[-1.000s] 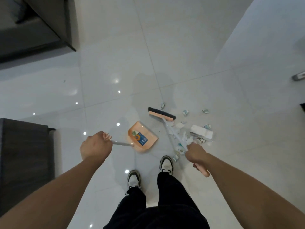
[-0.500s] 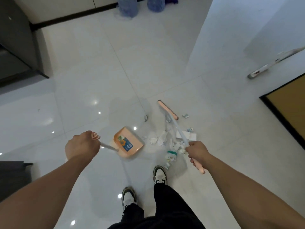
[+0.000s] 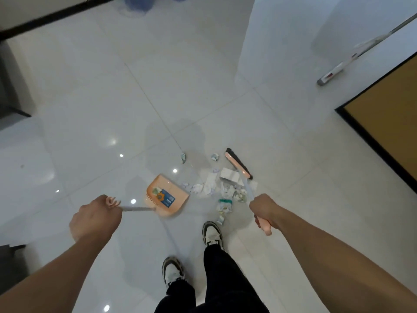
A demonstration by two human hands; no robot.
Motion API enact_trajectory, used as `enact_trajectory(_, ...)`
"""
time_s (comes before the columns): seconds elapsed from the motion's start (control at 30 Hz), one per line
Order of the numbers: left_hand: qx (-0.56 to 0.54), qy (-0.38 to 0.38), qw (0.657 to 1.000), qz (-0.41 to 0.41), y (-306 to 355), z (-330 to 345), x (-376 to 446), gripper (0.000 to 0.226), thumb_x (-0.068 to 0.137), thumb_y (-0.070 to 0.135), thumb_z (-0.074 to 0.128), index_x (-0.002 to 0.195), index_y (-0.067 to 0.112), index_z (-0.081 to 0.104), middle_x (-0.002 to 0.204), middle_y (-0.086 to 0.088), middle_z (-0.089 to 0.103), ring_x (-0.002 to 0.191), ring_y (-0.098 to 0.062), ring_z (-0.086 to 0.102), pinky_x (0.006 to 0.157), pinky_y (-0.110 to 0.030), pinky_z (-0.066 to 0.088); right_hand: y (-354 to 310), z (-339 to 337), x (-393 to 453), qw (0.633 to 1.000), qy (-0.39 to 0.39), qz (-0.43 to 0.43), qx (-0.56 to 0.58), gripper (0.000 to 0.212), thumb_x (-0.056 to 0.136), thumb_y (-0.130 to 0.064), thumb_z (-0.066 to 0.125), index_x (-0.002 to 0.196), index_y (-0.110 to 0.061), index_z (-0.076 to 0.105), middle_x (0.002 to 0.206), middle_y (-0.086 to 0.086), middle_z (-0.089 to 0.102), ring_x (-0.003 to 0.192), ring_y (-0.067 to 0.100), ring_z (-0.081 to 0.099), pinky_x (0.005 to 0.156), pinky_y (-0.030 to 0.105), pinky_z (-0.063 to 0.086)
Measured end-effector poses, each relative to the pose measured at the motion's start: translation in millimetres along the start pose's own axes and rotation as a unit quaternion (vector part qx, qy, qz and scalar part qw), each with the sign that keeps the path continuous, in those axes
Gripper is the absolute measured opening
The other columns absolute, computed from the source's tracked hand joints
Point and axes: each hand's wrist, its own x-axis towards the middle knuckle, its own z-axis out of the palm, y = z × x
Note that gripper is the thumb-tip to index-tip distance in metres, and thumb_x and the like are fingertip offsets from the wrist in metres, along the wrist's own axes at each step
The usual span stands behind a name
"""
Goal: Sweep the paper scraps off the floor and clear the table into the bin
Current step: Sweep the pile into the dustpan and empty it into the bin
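My left hand [image 3: 94,216] grips the long handle of a peach dustpan [image 3: 166,195] that rests on the white tiled floor, its mouth facing right. My right hand [image 3: 264,210] holds the pink-ended handle of a broom, whose head [image 3: 238,163] sits on the floor to the right of the scraps. A heap of crumpled paper scraps [image 3: 222,190] lies between pan and broom, with a small white box [image 3: 230,176] in it. Two stray scraps, one [image 3: 183,157] to the left and one [image 3: 215,157] to the right, lie just beyond the heap.
My two shoes [image 3: 212,233] stand just behind the heap. A mop [image 3: 334,73] leans at the upper right beside a brown mat with a black border [image 3: 388,111]. Dark furniture [image 3: 11,91] edges the left side; blue water bottles [image 3: 135,5] stand at the top.
The view has tilted and shifted as I stepped. The broom head has swung from the left of the scraps to their right side, and the scraps lie gathered closer to the dustpan.
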Motion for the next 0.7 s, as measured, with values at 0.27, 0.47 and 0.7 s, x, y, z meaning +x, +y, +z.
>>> enact_trajectory(0.27, -0.026, -0.011, 1.000, 0.010, 5.2, -3.0, -11.4, 0.008, 0.075, 0.032, 0.049, 0.075, 0.026, 0.054, 0.061, 0.002, 0.049, 0.056, -0.023, 0.045, 0.057, -0.029, 0.035, 17.2, 38.8, -50.3, 0.994, -0.023, -0.038, 0.103, 0.013, 0.095, -0.011, 0.052, 0.094, -0.001, 0.060, 0.051, 0.009, 0.051, 0.033, 0.016, 0.042, 0.039, 0.020, 0.033)
enact_trajectory(0.47, -0.028, -0.007, 1.000, 0.001, -32.5, -2.0, -8.9, 0.013, 0.075, 0.036, 0.047, 0.077, 0.026, 0.055, 0.065, 0.003, 0.053, 0.061, -0.025, 0.051, 0.058, -0.029, 0.037, 8.3, 57.2, -57.6, 0.992, 0.003, -0.092, 0.085, 0.013, 0.090, -0.005, 0.052, 0.079, -0.007, 0.057, 0.046, 0.009, 0.049, 0.031, 0.017, 0.042, 0.039, 0.020, 0.035)
enact_trajectory(0.7, 0.008, -0.018, 1.000, -0.013, -47.7, -7.0, -16.6, 0.012, 0.074, 0.033, 0.045, 0.067, 0.025, 0.049, 0.059, 0.003, 0.051, 0.054, -0.022, 0.047, 0.051, -0.027, 0.031, -66.0, 53.9, -29.2, 0.988, 0.028, -0.154, -0.001, 0.032, 0.086, -0.003, 0.059, 0.062, -0.013, 0.041, 0.047, 0.010, 0.046, 0.036, 0.019, 0.045, 0.044, 0.025, 0.037)
